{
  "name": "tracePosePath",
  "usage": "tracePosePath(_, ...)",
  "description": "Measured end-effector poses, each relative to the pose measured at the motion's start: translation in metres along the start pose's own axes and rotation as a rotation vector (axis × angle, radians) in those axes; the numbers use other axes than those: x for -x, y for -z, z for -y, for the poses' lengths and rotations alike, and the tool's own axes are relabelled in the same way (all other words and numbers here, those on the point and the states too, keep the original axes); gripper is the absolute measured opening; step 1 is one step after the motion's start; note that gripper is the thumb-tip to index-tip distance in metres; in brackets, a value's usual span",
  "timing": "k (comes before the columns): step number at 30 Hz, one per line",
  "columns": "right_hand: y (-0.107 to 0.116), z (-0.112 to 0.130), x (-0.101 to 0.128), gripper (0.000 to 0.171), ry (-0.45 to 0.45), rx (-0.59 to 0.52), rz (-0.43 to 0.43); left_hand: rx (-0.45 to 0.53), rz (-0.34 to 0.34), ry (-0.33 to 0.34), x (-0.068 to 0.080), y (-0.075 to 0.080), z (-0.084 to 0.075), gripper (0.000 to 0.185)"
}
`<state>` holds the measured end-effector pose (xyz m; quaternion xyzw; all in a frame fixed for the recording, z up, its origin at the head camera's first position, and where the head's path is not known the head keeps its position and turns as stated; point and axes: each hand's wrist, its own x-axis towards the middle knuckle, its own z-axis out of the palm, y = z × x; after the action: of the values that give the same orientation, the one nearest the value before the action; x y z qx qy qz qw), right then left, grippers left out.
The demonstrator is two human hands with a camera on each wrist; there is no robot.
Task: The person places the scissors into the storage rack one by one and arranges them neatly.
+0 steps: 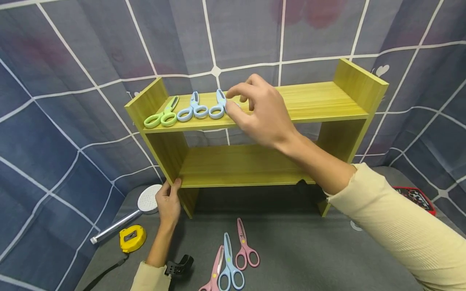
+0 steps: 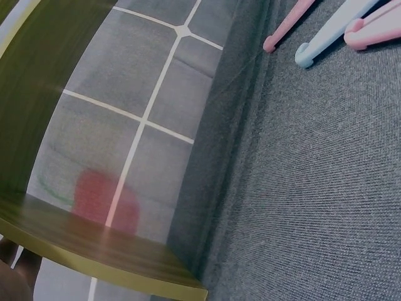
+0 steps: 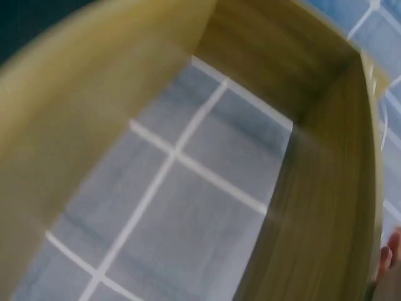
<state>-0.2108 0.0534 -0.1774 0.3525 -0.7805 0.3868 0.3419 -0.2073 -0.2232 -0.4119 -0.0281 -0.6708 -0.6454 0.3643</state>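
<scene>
A yellow-green wooden shelf point(image 1: 236, 165) stands on the grey surface. My left hand point(image 1: 169, 204) grips its left side panel near the lower board, the thumb in front. Along the top board lie green scissors point(image 1: 168, 113), blue scissors point(image 1: 194, 108) and a second blue pair point(image 1: 218, 107). Over that second pair is my right hand point(image 1: 263, 111), fingers bent and the thumb apart from the index finger; it hides part of the handles. Only some fingers of the right hand point(image 3: 390, 254) show in the right wrist view.
Two pink scissors point(image 1: 247, 250) point(image 1: 215, 270) and one blue pair point(image 1: 229, 266) lie before the shelf. A shower head point(image 1: 148, 199) and a yellow tape measure point(image 1: 132, 238) are at left. A red-edged box point(image 1: 415, 199) lies at right. A checked curtain point(image 1: 247, 40) hangs behind.
</scene>
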Motion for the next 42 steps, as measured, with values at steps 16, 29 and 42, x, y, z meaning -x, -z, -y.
tracePosePath(16, -0.061, 0.013, 0.192, 0.041, -0.242, -0.142, 0.415, -0.027, -0.028, 0.006, 0.000, -0.001, -0.002, 0.023)
tracePosePath(29, -0.074, -0.004, 0.270, 0.070, -0.370, -0.054, 0.923, -0.035, -0.025, -0.008, 0.001, -0.002, 0.000, 0.025)
tracePosePath(42, -0.083, -0.019, 0.280, 0.059, -0.278, 0.037, 0.933, -0.021, -0.010, -0.013, 0.001, -0.003, -0.003, 0.024)
